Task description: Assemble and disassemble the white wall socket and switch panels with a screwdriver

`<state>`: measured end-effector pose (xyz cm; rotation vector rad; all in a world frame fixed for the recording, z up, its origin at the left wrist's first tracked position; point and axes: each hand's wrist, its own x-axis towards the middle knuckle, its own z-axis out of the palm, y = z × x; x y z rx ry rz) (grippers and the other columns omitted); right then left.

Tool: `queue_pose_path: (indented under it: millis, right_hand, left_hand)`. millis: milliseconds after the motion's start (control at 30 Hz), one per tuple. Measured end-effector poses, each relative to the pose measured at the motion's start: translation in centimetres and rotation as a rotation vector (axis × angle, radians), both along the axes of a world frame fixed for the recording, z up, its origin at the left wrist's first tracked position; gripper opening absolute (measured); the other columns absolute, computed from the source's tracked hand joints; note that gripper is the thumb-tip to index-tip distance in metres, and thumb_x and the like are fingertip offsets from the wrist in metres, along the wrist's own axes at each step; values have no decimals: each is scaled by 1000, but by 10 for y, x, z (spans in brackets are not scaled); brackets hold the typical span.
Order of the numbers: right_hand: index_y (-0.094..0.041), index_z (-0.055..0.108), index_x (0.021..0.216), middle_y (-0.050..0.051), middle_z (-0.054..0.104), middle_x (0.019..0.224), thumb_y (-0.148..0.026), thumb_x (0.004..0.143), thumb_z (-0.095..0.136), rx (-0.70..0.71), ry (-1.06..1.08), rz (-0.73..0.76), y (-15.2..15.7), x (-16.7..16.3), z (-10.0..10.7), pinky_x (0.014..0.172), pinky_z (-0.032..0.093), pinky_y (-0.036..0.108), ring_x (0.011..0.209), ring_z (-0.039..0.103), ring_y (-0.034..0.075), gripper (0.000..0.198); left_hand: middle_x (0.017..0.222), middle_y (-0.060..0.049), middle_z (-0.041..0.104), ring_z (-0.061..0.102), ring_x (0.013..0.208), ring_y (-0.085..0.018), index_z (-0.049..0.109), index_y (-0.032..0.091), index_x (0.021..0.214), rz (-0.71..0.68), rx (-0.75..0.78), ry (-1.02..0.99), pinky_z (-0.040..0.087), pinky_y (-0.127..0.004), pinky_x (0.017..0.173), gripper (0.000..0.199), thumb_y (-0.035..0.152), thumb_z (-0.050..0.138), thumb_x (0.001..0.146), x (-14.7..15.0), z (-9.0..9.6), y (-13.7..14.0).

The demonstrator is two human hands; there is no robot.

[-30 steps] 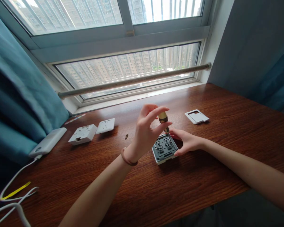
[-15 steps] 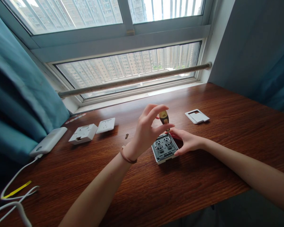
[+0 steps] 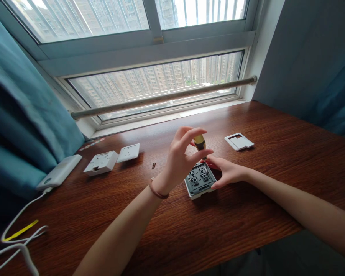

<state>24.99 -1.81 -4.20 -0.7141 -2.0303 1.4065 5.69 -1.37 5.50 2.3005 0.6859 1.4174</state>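
My left hand point(image 3: 182, 157) is closed around the yellow and black handle of a screwdriver point(image 3: 200, 142), its fingers at the top and thumb lower down. The screwdriver stands nearly upright over a wall switch point(image 3: 200, 180) with a dark grey inner face in a white box. Its shaft meets the far right part of that face; the exact tip is hard to make out. My right hand point(image 3: 225, 170) grips the switch box by its right side, thumb at the near corner and fingers at the far edge. Two small screws point(image 3: 153, 165) lie left of my left hand.
A white cover frame point(image 3: 239, 142) lies at the back right. On the left are a white socket plate point(image 3: 128, 152), a white mounting box point(image 3: 101, 163) and a white power bank point(image 3: 59, 172) with a cable. A yellow strip point(image 3: 21, 230) lies near the cable.
The screwdriver and my left hand's fingers have shifted very slightly, and the wrist has moved a little to the right. My right hand stays on the switch box.
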Motion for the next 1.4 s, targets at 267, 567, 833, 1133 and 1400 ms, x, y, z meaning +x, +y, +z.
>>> queue_pose_path:
  millis: [267, 567, 833, 1133, 1400]
  right_hand:
    - [-20, 39, 117, 8, 51, 119, -20, 57, 80, -19, 16, 8, 1, -1, -1, 102, 36, 40, 115, 48, 22, 72]
    - [-20, 40, 120, 8, 51, 118, -24, 56, 80, 0, -2, -6, 0, 1, 0, 102, 34, 42, 114, 49, 23, 75]
    - [-21, 38, 124, 7, 51, 117, -25, 56, 80, 6, -27, -12, -2, 1, 3, 102, 34, 40, 114, 49, 22, 79]
    - [-20, 40, 121, 7, 50, 117, -24, 57, 80, -2, -7, -10, -1, 1, 1, 103, 32, 42, 114, 48, 22, 75]
    - [-21, 41, 119, 7, 49, 118, -25, 56, 80, 11, -6, -9, -1, 0, 2, 104, 32, 42, 115, 48, 22, 74]
  left_hand:
    - [110, -7, 56, 59, 96, -17, 37, 26, 131, -203, -89, 2, 54, -35, 85, 51, 12, 51, 84, 1, 0, -3]
    - [104, -5, 57, 57, 95, -18, 50, 25, 110, -35, -40, -92, 53, -36, 83, 43, 21, 69, 71, -1, -8, 4]
    - [100, -4, 61, 62, 93, -16, 48, 22, 116, -191, -249, -129, 55, -33, 84, 39, 17, 59, 79, -8, -3, 18]
    - [108, -5, 54, 55, 94, -17, 44, 27, 114, -168, -240, -141, 54, -31, 77, 44, 20, 63, 76, -1, -15, 17]
    - [97, -4, 58, 59, 90, -16, 45, 25, 121, -159, -159, -87, 54, -33, 82, 49, 17, 62, 76, -1, -10, 13]
